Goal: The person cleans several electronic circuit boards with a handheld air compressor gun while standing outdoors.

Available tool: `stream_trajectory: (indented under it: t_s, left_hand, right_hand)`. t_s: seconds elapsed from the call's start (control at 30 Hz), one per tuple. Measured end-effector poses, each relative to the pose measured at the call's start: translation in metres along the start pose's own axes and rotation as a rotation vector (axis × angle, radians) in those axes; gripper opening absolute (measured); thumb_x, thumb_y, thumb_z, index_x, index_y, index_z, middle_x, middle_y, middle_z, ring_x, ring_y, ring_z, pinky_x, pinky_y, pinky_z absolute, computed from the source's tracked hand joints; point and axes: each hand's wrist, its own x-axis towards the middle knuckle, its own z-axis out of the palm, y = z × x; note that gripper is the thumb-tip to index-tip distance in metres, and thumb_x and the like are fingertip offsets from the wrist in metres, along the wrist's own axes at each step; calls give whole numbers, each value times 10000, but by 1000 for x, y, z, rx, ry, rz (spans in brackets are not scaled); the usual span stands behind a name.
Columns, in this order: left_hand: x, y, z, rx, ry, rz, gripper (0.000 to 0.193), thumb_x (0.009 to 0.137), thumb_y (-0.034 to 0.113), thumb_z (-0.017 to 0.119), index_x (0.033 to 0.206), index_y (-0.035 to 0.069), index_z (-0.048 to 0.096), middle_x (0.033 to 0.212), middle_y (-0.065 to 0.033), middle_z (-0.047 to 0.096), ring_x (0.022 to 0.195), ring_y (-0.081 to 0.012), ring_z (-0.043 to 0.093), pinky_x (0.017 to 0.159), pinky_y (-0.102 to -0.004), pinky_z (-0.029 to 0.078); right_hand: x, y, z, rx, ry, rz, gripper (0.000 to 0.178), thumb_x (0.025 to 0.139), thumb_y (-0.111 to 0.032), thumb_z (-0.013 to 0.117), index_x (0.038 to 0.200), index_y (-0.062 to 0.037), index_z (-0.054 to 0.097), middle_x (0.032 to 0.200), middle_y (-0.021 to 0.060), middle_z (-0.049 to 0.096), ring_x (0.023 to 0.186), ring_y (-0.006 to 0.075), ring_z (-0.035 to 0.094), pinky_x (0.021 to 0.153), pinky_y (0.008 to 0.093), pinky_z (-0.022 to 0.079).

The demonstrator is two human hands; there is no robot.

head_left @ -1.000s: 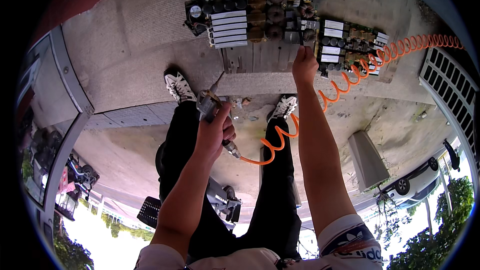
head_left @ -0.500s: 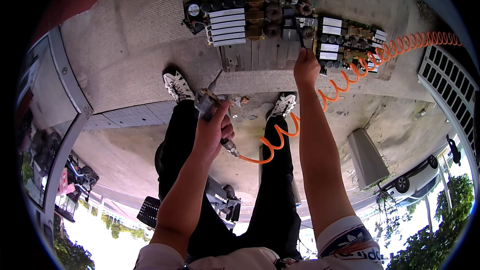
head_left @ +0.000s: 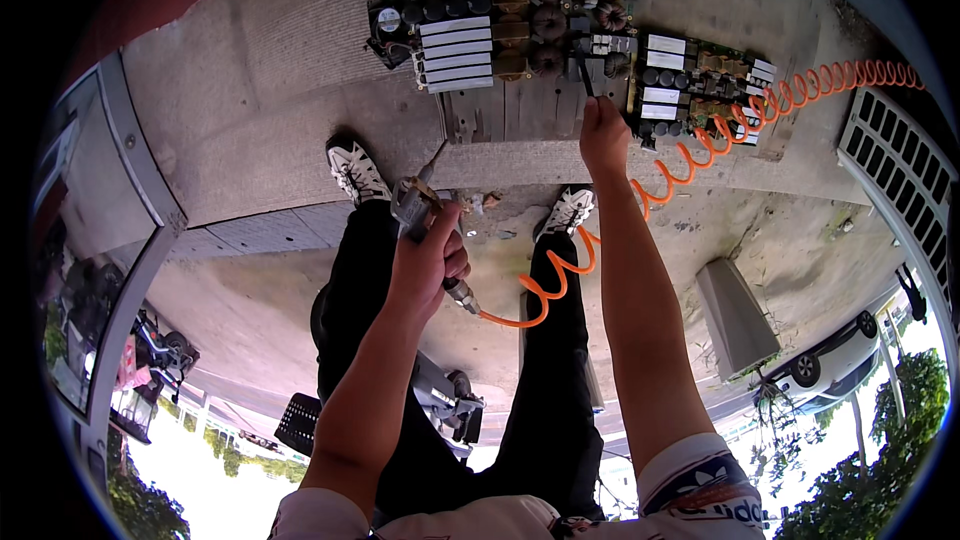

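My left hand (head_left: 430, 268) is wrapped round a metal air blow gun (head_left: 411, 210), whose thin nozzle slants up toward the boards. From the base of its handle runs an orange coiled air hose (head_left: 541, 312). Farther ahead, my right hand (head_left: 605, 140) grips a slim black tool (head_left: 586, 76); its working end is too small to make out. That tool reaches over the near right part of a large circuit board (head_left: 455, 52) with silver heat sinks, black capacitors and copper-brown coils. To its right lies a second, smaller circuit board (head_left: 660, 95).
Grey wooden planks (head_left: 520, 112) lie beneath the boards on the concrete ground. The hose stretches away to the far right past a slatted grey panel (head_left: 900, 170). A grey block-shaped planter (head_left: 735, 315) stands at right, and a metal-framed glass door (head_left: 130, 150) at left.
My right hand has shifted slightly left, and the black tool's end has moved left across the large board. My left hand and the blow gun have hardly moved.
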Motion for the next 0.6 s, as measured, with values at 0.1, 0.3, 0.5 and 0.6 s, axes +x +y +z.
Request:
stream_trajectory:
  t_s: [0.1, 0.3, 0.5, 0.6]
  left_hand:
    - [0, -2, 0, 2, 1, -2, 222, 908, 292, 639, 1007, 116, 547, 588, 63, 342, 465, -68, 348, 501, -284, 333]
    - [1, -4, 1, 9, 6, -7, 224, 904, 300, 645, 997, 122, 546, 584, 63, 341, 464, -67, 348, 502, -282, 337]
    - [-1, -6, 6, 6, 19, -18, 192, 907, 283, 646, 956, 138, 531, 576, 64, 335, 454, -69, 343, 490, -277, 327]
    - [1, -6, 9, -4, 27, -22, 175, 911, 269, 644, 913, 152, 513, 567, 65, 329, 443, -71, 338, 478, -271, 316]
  right_hand:
    - [8, 8, -6, -38, 74, 60, 292, 955, -273, 488, 806, -33, 558, 694, 215, 599, 678, 459, 578, 563, 483, 459]
    - [-23, -5, 0, -19, 49, 228, 282, 964, -283, 475, 850, -40, 563, 719, 222, 605, 719, 459, 583, 589, 484, 461]
    - [-26, 11, -11, -74, 116, 161, 220, 952, -216, 505, 826, -38, 536, 728, 216, 611, 703, 441, 597, 557, 503, 452]
    - [-32, 4, -14, -50, 0, 74, 213, 947, -217, 515, 823, -46, 536, 721, 212, 610, 704, 436, 599, 571, 492, 469]
